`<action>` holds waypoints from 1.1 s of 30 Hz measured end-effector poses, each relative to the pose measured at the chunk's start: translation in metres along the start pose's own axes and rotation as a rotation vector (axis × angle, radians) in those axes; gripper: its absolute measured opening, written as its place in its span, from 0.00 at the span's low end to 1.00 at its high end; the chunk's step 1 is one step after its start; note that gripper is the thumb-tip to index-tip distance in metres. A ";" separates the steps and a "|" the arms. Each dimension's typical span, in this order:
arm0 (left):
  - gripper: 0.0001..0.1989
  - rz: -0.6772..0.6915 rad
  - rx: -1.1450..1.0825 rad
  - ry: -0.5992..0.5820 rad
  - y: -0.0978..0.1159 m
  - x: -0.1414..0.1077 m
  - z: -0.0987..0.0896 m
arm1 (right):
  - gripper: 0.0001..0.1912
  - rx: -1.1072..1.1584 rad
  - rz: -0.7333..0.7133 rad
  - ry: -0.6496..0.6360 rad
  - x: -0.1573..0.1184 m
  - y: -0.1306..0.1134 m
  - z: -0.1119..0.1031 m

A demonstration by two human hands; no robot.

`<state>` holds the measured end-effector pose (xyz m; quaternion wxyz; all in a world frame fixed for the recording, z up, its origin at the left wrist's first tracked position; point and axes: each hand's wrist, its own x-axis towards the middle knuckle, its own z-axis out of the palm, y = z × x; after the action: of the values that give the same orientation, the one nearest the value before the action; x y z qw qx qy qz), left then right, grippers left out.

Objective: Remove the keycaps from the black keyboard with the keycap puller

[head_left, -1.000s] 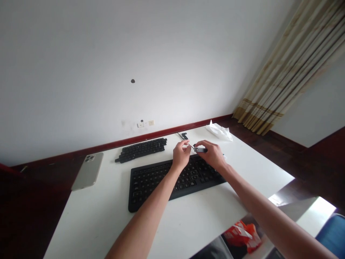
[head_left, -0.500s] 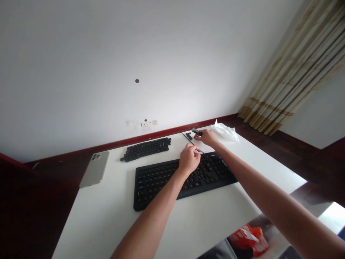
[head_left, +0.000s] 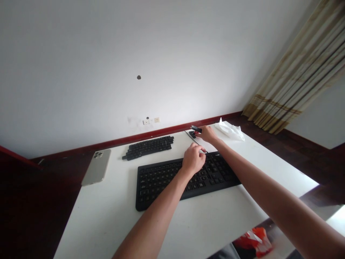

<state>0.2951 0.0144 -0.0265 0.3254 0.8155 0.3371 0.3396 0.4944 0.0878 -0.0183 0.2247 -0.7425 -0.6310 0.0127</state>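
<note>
A black keyboard [head_left: 161, 178] lies on the white table [head_left: 107, 216]. My left hand [head_left: 194, 158] hovers over its upper middle, fingers curled in; whether they pinch anything is hidden. Behind the keyboard's right part, my right hand [head_left: 209, 135] grips a slim black tool [head_left: 196, 128] with a shiny tip pointing left. Its fingers are at a few loose black keycaps [head_left: 192, 134], touching or just above them. Many more keycaps [head_left: 151, 146] are laid out in tight rows behind the keyboard's left half. A thin black cable [head_left: 190, 136] runs back from the keyboard.
At the table's left edge lies a phone [head_left: 97, 167], camera side up. A crumpled white plastic bag [head_left: 231, 129] sits at the back right. Below the front edge is a red bag [head_left: 256, 241]. The wall [head_left: 188, 72] with sockets rises behind the table.
My right hand has closed in on the loose keycaps, the tool still in it. My left hand stays over the keyboard, slightly shifted. The whole view has moved a little.
</note>
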 end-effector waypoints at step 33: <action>0.13 0.088 0.071 -0.062 0.005 -0.004 -0.002 | 0.27 1.723 0.362 0.134 -0.126 -0.023 -0.064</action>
<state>0.2926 0.0092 -0.0230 0.2915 0.8507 0.3023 0.3161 0.4664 -0.0487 0.0140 0.7373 -0.4026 -0.2604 0.4759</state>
